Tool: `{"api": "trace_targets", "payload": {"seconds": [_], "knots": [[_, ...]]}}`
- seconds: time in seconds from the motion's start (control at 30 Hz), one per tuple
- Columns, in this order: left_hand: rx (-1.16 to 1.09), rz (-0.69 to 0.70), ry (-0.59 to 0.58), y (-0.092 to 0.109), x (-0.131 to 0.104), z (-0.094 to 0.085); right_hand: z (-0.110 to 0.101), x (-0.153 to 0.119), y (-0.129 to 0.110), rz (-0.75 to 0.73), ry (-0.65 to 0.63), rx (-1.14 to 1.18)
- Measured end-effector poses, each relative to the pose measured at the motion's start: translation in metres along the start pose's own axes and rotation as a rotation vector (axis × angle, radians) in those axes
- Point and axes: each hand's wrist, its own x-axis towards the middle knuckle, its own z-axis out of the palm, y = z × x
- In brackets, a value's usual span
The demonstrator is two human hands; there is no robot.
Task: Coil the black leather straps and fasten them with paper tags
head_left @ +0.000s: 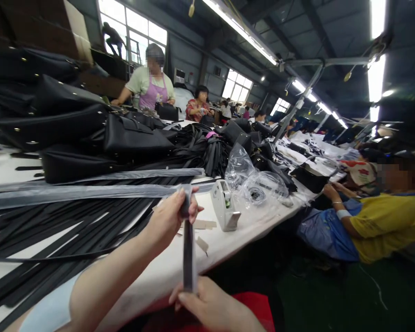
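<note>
A black strap (188, 258) with a translucent plastic wrap along it stretches between my two hands, over the table's front edge. My left hand (180, 207) is closed around its upper end, fingertips showing on the right side. Lower down, my right hand (204, 299) pinches the strap's near end between thumb and fingers. Just right of my left hand stands a white tape dispenser (224, 207). Small beige card pieces (202, 224) lie beside it. Behind my left hand, long plastic-wrapped strips (90, 193) run across the table to the left.
Many loose black straps (55, 230) cover the table's left side. Black handbags (134, 138) are piled behind them. Crumpled clear plastic bags (252, 180) lie right of the dispenser. A person in a yellow shirt (387, 226) sits at the right; others work across the table.
</note>
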Motion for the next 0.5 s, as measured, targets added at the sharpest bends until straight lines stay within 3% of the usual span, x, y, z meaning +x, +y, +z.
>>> {"api": "trace_targets", "payload": {"seconds": [0.07, 0.13, 0.2, 0.27, 0.33, 0.4, 0.5], "knots": [[0.443, 0.289, 0.034, -0.009, 0.005, -0.012, 0.001, -0.01, -0.013, -0.054, -0.151, 0.191], [0.871, 0.429, -0.086, -0.018, 0.007, -0.021, -0.013, -0.024, -0.03, -0.157, -0.105, 0.388], [1.158, 0.416, -0.294, -0.023, 0.005, -0.02, -0.042, -0.033, -0.044, -0.285, 0.144, 0.558], [1.286, 0.305, -0.484, -0.021, 0.0, -0.009, -0.077, -0.032, -0.047, -0.329, 0.423, 0.627], [1.21, 0.119, -0.621, -0.014, -0.005, 0.005, -0.108, -0.027, -0.04, -0.206, 0.574, 0.512], [0.934, -0.154, -0.712, -0.008, -0.01, 0.014, -0.126, -0.022, -0.028, -0.074, 0.676, 0.222], [0.34, -0.536, -0.742, -0.007, -0.014, 0.016, -0.12, -0.023, -0.017, -0.143, 0.662, -0.119]]}}
